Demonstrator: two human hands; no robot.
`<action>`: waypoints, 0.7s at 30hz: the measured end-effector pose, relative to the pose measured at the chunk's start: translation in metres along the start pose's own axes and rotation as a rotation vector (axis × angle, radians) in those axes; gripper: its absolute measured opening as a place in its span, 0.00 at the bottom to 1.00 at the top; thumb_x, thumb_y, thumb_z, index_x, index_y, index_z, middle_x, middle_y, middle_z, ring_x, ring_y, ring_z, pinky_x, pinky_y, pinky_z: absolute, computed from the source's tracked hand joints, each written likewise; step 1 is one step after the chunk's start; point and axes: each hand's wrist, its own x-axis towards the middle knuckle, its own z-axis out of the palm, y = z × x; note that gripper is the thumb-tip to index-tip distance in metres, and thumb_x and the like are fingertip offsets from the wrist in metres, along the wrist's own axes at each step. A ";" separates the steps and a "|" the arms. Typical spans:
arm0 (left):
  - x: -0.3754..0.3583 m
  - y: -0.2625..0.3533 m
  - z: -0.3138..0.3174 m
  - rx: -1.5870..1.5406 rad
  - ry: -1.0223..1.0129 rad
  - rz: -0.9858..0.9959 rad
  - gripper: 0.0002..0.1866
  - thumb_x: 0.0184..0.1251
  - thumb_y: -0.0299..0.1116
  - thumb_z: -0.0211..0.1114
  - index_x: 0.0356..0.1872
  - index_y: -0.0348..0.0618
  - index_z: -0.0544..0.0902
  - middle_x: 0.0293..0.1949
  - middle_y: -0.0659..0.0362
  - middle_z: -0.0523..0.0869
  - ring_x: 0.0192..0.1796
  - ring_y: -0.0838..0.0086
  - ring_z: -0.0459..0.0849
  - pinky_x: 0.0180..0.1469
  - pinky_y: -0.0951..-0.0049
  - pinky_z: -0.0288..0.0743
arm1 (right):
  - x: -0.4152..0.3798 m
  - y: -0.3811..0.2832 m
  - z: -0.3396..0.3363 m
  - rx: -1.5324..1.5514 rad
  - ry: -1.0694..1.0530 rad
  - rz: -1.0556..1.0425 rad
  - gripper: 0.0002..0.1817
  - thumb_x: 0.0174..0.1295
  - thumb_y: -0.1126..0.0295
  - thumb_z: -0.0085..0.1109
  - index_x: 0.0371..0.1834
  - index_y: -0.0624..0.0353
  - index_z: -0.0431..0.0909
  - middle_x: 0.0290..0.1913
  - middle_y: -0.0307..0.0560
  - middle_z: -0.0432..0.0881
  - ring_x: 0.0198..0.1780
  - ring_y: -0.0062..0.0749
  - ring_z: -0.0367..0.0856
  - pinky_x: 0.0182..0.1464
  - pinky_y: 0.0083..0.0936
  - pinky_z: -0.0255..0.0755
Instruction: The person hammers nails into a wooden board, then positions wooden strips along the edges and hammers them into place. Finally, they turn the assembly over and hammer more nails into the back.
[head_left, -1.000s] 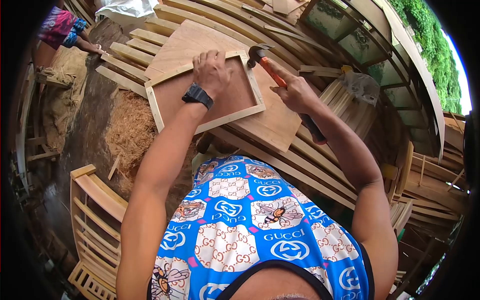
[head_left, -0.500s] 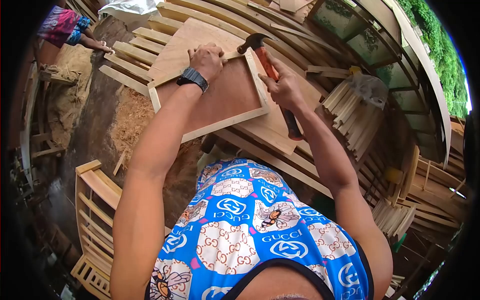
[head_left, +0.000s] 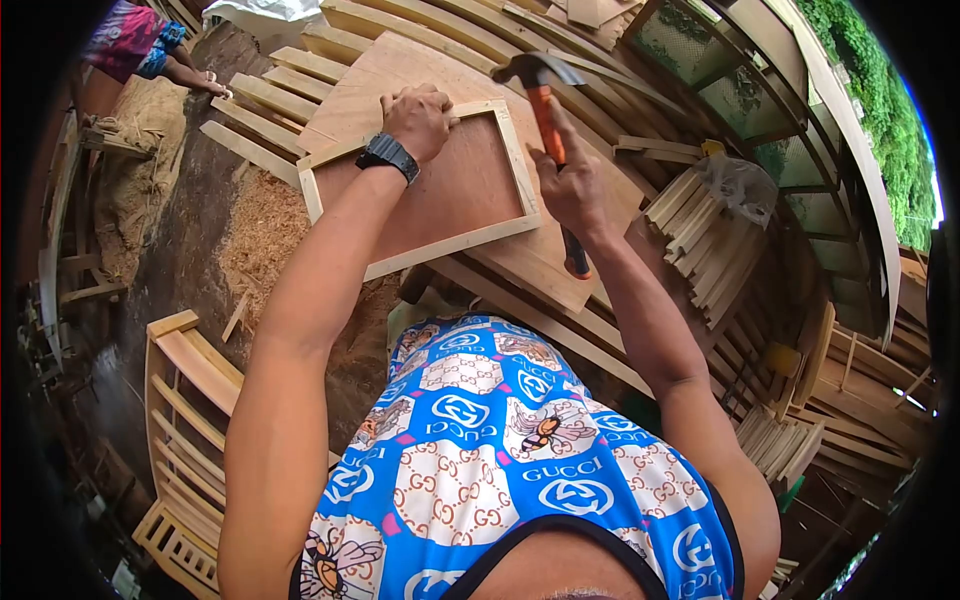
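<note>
A rectangular wooden frame with a brown board inside lies on a plywood sheet. My left hand, with a black watch on the wrist, presses on the frame's far edge with fingers curled; a nail under them cannot be made out. My right hand grips a claw hammer by its orange and black handle. The hammer's head is raised above the frame's far right corner.
Wooden slats lie at the far left beside sawdust. A bundle of sticks lies to the right. A slatted wooden crate stands at lower left. Another person crouches at top left. Curved planks surround the sheet.
The hammer's head has swung from down at the frame's far right corner to up and a little right. My left hand stayed on the far edge. The view shifted slightly.
</note>
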 end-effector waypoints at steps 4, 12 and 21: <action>0.004 -0.004 0.004 0.041 0.013 0.006 0.07 0.64 0.41 0.74 0.36 0.53 0.92 0.45 0.64 0.90 0.54 0.62 0.85 0.60 0.53 0.64 | 0.008 0.008 0.001 -0.085 -0.056 -0.123 0.38 0.67 0.72 0.63 0.82 0.46 0.66 0.53 0.72 0.87 0.52 0.62 0.90 0.57 0.44 0.79; 0.004 -0.005 0.004 0.044 -0.013 0.013 0.07 0.64 0.41 0.74 0.37 0.52 0.92 0.45 0.63 0.90 0.54 0.61 0.85 0.60 0.54 0.64 | 0.018 0.021 0.011 -0.091 0.088 -0.276 0.38 0.68 0.70 0.62 0.83 0.39 0.65 0.35 0.74 0.85 0.35 0.71 0.85 0.41 0.50 0.78; 0.006 -0.005 -0.002 0.025 -0.045 0.003 0.08 0.64 0.41 0.74 0.38 0.51 0.92 0.48 0.62 0.90 0.57 0.59 0.85 0.60 0.51 0.66 | 0.013 0.010 0.005 -0.069 0.001 -0.179 0.38 0.66 0.72 0.62 0.81 0.41 0.67 0.47 0.76 0.85 0.47 0.72 0.86 0.48 0.52 0.78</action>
